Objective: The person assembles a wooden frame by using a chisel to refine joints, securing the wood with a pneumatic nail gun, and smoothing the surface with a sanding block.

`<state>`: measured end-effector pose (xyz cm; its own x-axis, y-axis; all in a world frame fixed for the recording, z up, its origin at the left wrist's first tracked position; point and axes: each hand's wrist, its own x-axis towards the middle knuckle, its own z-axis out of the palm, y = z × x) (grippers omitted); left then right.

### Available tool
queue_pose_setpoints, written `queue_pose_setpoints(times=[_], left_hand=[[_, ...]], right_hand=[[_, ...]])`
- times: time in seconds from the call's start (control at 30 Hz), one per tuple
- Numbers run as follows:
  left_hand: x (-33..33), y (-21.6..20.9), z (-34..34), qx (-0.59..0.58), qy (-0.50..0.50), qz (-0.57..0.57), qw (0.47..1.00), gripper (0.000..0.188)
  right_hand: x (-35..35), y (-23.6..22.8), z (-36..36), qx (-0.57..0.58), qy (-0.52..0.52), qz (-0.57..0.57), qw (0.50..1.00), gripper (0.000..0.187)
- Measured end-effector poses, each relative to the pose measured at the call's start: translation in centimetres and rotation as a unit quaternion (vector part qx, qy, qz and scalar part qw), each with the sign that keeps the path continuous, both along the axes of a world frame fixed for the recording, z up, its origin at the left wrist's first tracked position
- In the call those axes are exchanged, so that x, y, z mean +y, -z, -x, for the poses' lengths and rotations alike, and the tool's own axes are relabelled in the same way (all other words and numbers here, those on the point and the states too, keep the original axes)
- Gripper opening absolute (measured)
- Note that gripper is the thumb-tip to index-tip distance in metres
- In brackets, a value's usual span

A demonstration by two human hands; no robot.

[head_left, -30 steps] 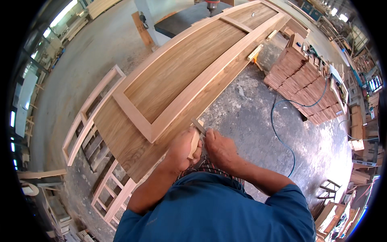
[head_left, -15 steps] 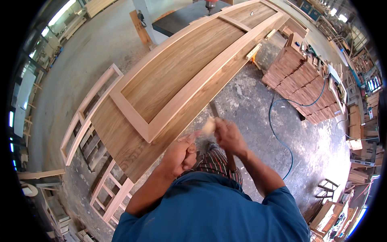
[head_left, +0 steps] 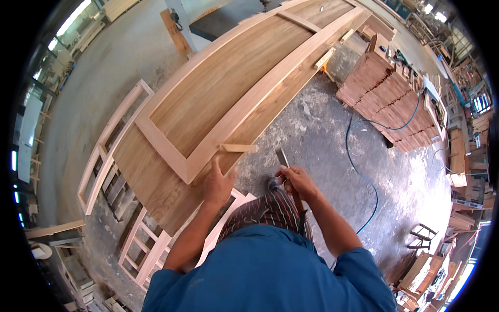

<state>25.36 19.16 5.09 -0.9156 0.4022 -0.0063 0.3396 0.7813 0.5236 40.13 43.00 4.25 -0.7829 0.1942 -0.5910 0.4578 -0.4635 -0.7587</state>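
Note:
A large wooden panel (head_left: pixel 140 174) with a raised pale frame (head_left: pixel 228 136) runs away from me to the upper right. A small pale wooden stick (head_left: pixel 238 148) lies across its near right edge, one end jutting past it. Just below the stick is my left hand (head_left: pixel 219 183), fingers apart and holding nothing; whether a fingertip touches the stick is unclear. Over the floor to the right, my right hand (head_left: pixel 297 183) is closed around a chisel (head_left: pixel 281 157). Its flat metal blade points up and away, and its brown lower part shows beneath my hand.
Slatted pale frames (head_left: pixel 148 244) stand under and left of the panel. To the right is a reddish wooden stack (head_left: pixel 377 96) with tools on top. A blue hose (head_left: pixel 371 184) curves over the floor. A small dark stool (head_left: pixel 422 236) stands far right.
My hands have moved apart. The pale wooden piece, blurred between them before, now lies on the panel's edge. My left hand has opened, while my right still holds the chisel.

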Motion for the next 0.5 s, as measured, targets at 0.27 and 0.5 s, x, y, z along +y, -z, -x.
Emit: queue_pose_setpoints(times=[0.27,0.5], left_hand=[[3.6,0.7,3.5,0.051,0.049,0.051,0.996,0.074],[2.5,0.7,4.0,-0.304,-0.122,-0.356,0.875,0.048]], right_hand=[[-1.9,1.8,7.7,0.078,0.066,-0.092,0.991,0.036],[-4.2,-1.6,10.3,0.109,0.041,-0.222,0.968,0.024]])
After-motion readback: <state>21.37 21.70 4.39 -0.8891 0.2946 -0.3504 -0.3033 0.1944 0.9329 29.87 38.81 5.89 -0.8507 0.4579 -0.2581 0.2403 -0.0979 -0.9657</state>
